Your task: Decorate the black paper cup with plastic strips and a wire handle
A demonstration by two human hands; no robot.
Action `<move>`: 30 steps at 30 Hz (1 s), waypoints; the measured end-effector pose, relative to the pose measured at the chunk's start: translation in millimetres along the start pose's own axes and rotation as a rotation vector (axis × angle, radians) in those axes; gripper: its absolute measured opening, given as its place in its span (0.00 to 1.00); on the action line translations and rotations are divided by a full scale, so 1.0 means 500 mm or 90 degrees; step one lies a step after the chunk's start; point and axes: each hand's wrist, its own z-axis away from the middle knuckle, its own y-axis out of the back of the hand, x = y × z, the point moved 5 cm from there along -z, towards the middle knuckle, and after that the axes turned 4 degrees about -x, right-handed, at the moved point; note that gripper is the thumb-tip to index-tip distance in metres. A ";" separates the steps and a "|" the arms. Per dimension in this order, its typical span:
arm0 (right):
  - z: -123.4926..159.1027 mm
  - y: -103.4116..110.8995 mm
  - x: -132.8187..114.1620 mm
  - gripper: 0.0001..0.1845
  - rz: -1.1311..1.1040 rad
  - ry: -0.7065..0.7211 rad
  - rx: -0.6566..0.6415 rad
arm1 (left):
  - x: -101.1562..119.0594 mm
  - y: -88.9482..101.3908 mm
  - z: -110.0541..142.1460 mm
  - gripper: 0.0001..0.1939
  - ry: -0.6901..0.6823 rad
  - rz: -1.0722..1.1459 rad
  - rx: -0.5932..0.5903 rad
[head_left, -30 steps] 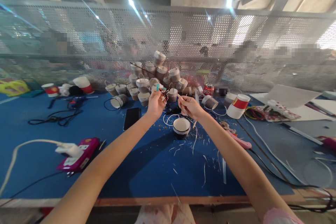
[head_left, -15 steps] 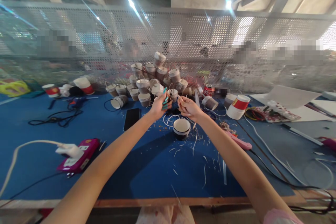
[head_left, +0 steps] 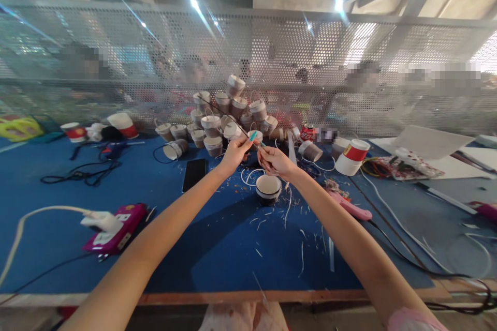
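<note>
My left hand (head_left: 236, 156) and my right hand (head_left: 276, 160) meet above the table, in front of a pile of small buckets. A thin dark cord (head_left: 222, 112) slants up and left from my fingertips. Left thumb and fingers, with long teal nails, are pinched on it. The fingers of my right hand are closed round its lower end, where small details are hidden. Just below my hands stands a small white bucket (head_left: 268, 186) with a dark band, upright and touched by neither hand. A white cord loop (head_left: 248, 178) lies beside it.
Piled small buckets (head_left: 213, 146) stand before a perforated metal screen (head_left: 163, 62). A black phone (head_left: 194, 175) and a purple power strip (head_left: 116, 230) lie left. A pink glue gun (head_left: 351, 207) and red-and-white rolls (head_left: 352, 158) are right. White scraps litter the blue tabletop.
My hands have come closer together. The left fingers, more spread before, now pinch the dark cord, which sticks out clearly toward the upper left. The small bucket below has stayed in place.
</note>
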 end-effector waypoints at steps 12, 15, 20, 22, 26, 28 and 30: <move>0.025 0.041 -0.049 0.21 0.114 -0.063 0.156 | 0.013 -0.021 0.009 0.22 -0.010 -0.122 -0.053; 0.023 0.023 -0.058 0.25 0.180 -0.055 0.095 | 0.024 -0.036 0.016 0.21 -0.033 -0.147 -0.067; 0.026 0.012 -0.090 0.22 0.404 0.006 0.104 | 0.055 -0.057 0.026 0.19 -0.112 -0.238 -0.074; 0.029 0.012 -0.104 0.20 0.478 0.052 0.116 | 0.058 -0.061 0.027 0.19 -0.099 -0.238 -0.087; 0.026 0.015 -0.117 0.25 0.527 0.138 0.128 | 0.056 -0.063 0.028 0.20 -0.052 -0.177 -0.104; 0.022 0.021 -0.117 0.28 0.522 0.170 0.158 | 0.064 -0.064 0.030 0.19 -0.066 -0.158 -0.099; 0.017 0.027 -0.114 0.29 0.495 0.185 0.185 | 0.076 -0.065 0.035 0.17 -0.100 -0.173 -0.088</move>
